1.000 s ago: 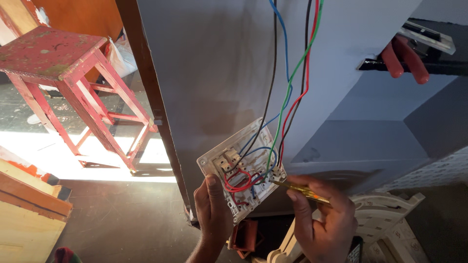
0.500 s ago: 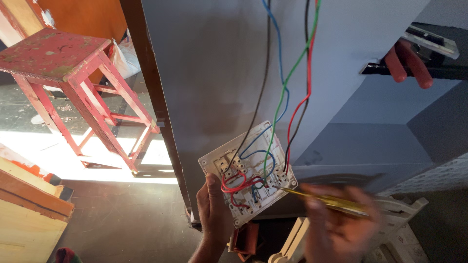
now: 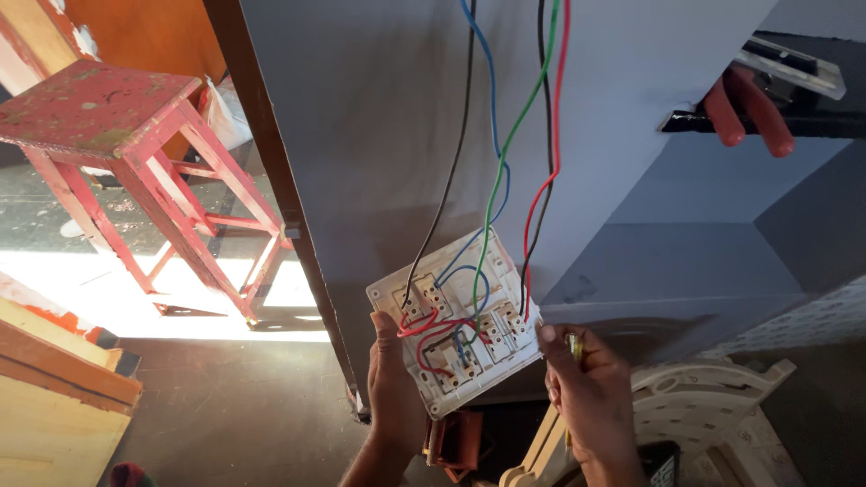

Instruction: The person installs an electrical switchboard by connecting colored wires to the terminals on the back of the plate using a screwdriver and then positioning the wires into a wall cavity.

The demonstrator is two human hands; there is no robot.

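Left hand still gripping switch plate, right hand drawn back, clutching screwdriver.

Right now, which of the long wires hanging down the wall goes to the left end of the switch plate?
The black wire. It drops alone to the left end of the switch plate; the blue, green and red ones end farther right.
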